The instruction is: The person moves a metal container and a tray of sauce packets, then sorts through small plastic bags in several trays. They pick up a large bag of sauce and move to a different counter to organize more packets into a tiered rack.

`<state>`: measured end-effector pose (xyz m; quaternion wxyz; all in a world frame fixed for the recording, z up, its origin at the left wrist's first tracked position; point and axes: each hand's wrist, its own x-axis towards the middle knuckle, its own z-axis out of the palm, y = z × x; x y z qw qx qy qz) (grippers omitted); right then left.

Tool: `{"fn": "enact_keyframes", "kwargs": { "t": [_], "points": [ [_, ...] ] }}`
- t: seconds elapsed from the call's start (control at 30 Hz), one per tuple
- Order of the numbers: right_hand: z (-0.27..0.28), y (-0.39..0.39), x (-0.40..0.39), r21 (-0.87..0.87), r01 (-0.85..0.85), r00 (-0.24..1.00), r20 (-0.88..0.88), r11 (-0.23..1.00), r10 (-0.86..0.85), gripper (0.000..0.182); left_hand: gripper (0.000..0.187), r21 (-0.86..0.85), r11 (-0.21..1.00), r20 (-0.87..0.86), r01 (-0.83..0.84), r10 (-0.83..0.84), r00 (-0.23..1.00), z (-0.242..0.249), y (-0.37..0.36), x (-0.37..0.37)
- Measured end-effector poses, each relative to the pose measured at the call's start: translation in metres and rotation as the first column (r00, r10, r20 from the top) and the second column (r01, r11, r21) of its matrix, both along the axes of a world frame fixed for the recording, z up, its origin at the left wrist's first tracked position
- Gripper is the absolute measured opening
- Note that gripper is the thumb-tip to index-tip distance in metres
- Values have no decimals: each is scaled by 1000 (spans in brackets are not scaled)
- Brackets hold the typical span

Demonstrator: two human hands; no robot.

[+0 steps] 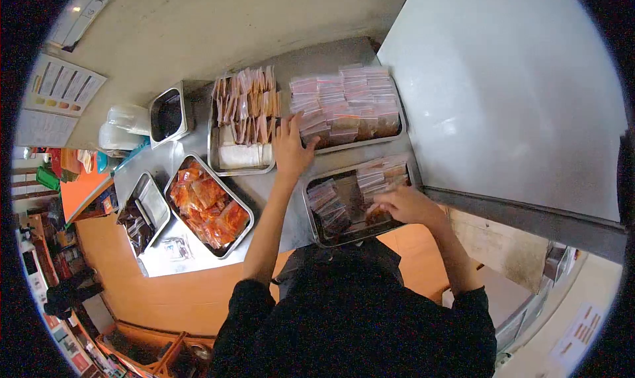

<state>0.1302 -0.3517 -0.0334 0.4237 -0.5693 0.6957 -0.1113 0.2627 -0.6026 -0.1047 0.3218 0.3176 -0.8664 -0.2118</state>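
Observation:
My left hand [293,150] is open, its fingers spread at the left edge of a metal tray [370,140] that holds rows of small zip bags [347,100] with brown contents. The fingertips are right by the nearest bags. Over a second tray [308,209], closer to my body, my right hand [409,206] has its fingers curled and drawn together. They are close to the zip bags [380,178] in that tray, and I cannot tell what is between them. Dark-filled bags [329,206] lie in the tray's left half.
Left of my left hand stands a tray of upright brown packets [246,103]. Beyond it are a tray of orange-red bags [206,203], a smaller tray with dark packets [135,226], a deep metal pan [169,113] and clear plastic containers [126,123]. A white panel [503,93] rises at the right.

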Motion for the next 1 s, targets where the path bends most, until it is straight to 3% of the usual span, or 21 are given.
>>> {"fn": "enact_keyframes", "kwargs": {
  "t": [0.13,0.2,0.23,0.27,0.33,0.37,0.43,0.5,0.53,0.57,0.63,0.7,0.73,0.83,0.9,0.93,1.0],
  "points": [
    [-52,23,13,50,-54,984,-170,997,62,27,27,-39,989,140,141,-134,981,-44,-31,-16],
    [-65,29,16,52,-53,962,-264,997,65,20,18,39,997,80,61,-64,995,-52,-36,-23],
    [-66,29,18,48,-44,963,-263,998,55,20,25,96,992,214,79,-98,972,-51,-39,-24],
    [-66,29,19,0,-57,948,-314,998,54,20,25,93,992,216,86,-104,971,-41,-33,-24],
    [-64,31,19,-53,-68,930,-364,996,44,20,31,-156,984,177,83,-55,983,-20,-16,-26],
    [-60,38,21,-129,-100,924,-381,987,44,21,31,-161,983,178,89,-60,982,-16,-9,-29],
    [-60,49,29,-201,-123,920,-391,972,35,22,36,-84,925,39,370,-368,929,-12,6,-34],
    [-67,55,34,-45,-117,948,-302,992,98,24,32,-101,892,93,441,-433,897,-12,13,-44],
    [-73,54,35,-46,-114,948,-302,992,95,24,29,-115,856,143,504,-488,861,-12,13,-50],
    [-79,50,33,-98,-84,938,-344,992,45,23,29,-119,855,140,505,-489,861,-23,6,-57],
    [-80,43,27,-156,-59,923,-385,986,-6,22,25,28,902,374,431,-409,832,-35,-8,-69],
    [-72,38,22,-345,-161,836,-546,925,-59,22,23,25,929,359,370,-354,864,-36,-12,-72],
    [-63,37,22,-349,-159,836,-545,924,-62,22,20,31,951,342,307,-299,891,-35,-11,-72],
    [-42,25,21,-267,-18,867,-483,963,-118,22,27,-128,962,217,241,-210,953,-54,-7,-72],
    [-39,1,9,-514,269,865,-242,814,-439,15,30,-162,960,136,229,-209,968,-35,3,-70],
    [-47,-11,2,-518,270,865,-240,812,-441,15,33,-192,958,54,213,-207,977,-26,6,-68],
    [-76,-38,-11,-593,587,724,80,551,-685,16,35,-226,931,80,287,-275,958,-22,6,-69]
  ]
}}
